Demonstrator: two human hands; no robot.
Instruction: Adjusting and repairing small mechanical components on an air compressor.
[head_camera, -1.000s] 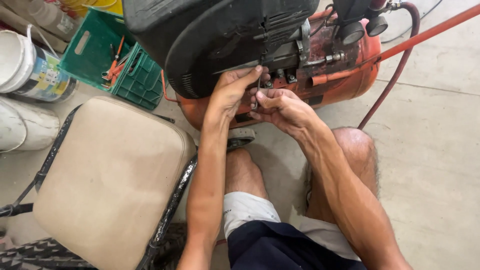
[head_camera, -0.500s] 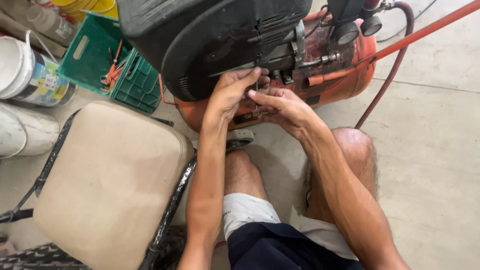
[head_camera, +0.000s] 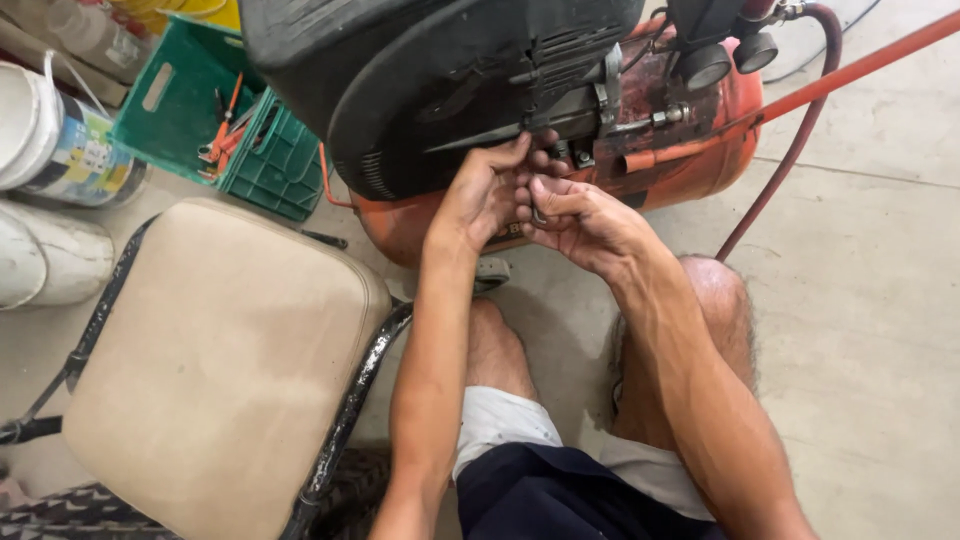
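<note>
Fingers (head_camera: 520, 150) of two hands meet at one orange compressor (head_camera: 690, 160), under two gauges (head_camera: 705, 65)

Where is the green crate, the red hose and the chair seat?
green crate (head_camera: 262, 152), head view, on its side wall
red hose (head_camera: 790, 150), head view, on its middle stretch
chair seat (head_camera: 215, 360), head view, on the cushion's middle

An air compressor (head_camera: 560, 120) stands on the concrete directly beyond both hands, its orange tank lying horizontal, rusty and scuffed, with a black shroud over the motor on top, above the left hand (head_camera: 485, 190). Metal fittings and a small brass valve sit just above the fingertips of the right hand (head_camera: 585, 220); two round gauges stand farther up and to the right of them
</note>
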